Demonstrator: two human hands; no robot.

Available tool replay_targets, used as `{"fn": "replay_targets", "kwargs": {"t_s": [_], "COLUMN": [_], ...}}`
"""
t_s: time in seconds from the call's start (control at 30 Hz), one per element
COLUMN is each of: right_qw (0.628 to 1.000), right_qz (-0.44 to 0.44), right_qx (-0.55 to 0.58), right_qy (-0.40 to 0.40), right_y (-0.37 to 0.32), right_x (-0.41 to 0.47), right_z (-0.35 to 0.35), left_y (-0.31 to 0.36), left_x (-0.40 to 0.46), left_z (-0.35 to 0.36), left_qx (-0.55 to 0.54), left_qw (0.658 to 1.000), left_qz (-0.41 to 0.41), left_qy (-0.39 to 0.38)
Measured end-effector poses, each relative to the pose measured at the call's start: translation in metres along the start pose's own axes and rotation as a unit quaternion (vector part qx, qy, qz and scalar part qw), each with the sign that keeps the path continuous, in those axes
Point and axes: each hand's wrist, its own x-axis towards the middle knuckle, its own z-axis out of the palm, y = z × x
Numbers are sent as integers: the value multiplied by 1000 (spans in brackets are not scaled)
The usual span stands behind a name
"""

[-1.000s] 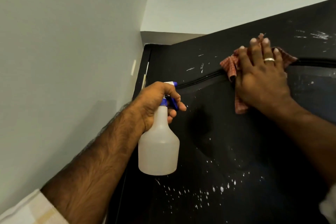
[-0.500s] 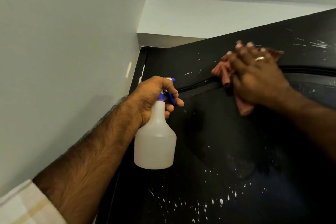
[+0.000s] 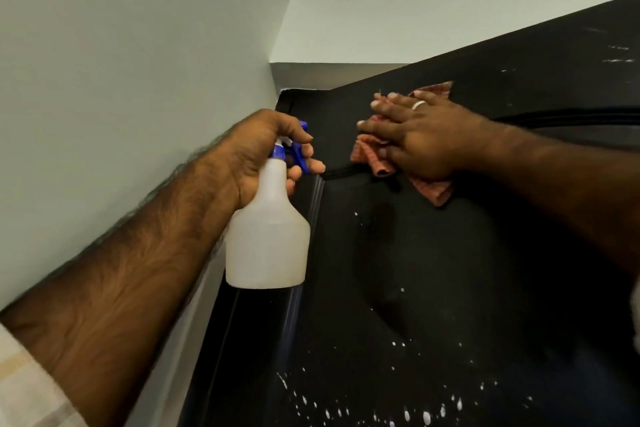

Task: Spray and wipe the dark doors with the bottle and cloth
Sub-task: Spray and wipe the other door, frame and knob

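Head view: my right hand (image 3: 420, 139) is pressing the cloth (image 3: 375, 159) flat-fingered against the door (image 3: 450, 288), upper centre. My left hand (image 3: 266, 149) is gripping the bottle (image 3: 268, 236); droplets (image 3: 381, 409) are lying below both hands, nearer the right.

Left hand (image 3: 258, 152) grips spray bottle (image 3: 268, 239); right hand (image 3: 420, 140) presses red cloth (image 3: 433, 189) flat on dark door (image 3: 450, 288).

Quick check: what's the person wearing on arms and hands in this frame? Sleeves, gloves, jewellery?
No gloves; both hands are bare. The right hand wears a plain silver-coloured ring on one finger. The left hand shows no ring. Both forearms are bare, the left one hairy, with a pale checked sleeve rolled up near the elbow. A light sleeve edge shows at far right.
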Motion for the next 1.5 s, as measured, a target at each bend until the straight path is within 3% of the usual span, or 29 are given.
{"fn": "replay_targets", "kwargs": {"t_s": [0.13,0.27,0.37,0.47,0.6,0.73,0.87,0.93,1.03,1.17,1.23,1.4,1.5], "right_qw": [993,975,983,999,995,998,983,985,999,990,994,992,997], "right_qz": [103,209,172,43,-89,36,174,163,28,-130,-106,111,52], "right_qx": [-9,6,10,13,-18,-38,23,39,15,4,-3,36,45], "right_qy": [48,76,61,6,-36,21,47,41,-2,-51,-38,43,21], "right_y": [34,4,-40,-70,-48,-9,-39,-70,-106,-86,-65,-97,-131], "right_x": [3,52,85,95,80,98,146,165,176,165,169,192,196], "right_z": [-11,-2,10,24,21,4,12,20,32,28,24,34,48], "left_y": [-11,-12,-12,-18,-25,-30,-35,-37,-36,-37,-37,-35,-35], "left_x": [9,26,38,45,50,51,55,56,55,54,53,50,50], "left_z": [-16,-22,-25,-32,-43,-50,-52,-52,-54,-57,-57,-56,-56], "left_qx": [7,8,2,13,2,25,20,17,23,34,24,17,21], "left_qw": [1000,998,996,996,997,997,996,995,995,995,995,995,995], "left_qz": [0,-1,4,3,-2,4,-1,6,13,16,17,10,16], "left_qy": [31,62,88,85,73,69,86,93,94,98,99,99,100]}}
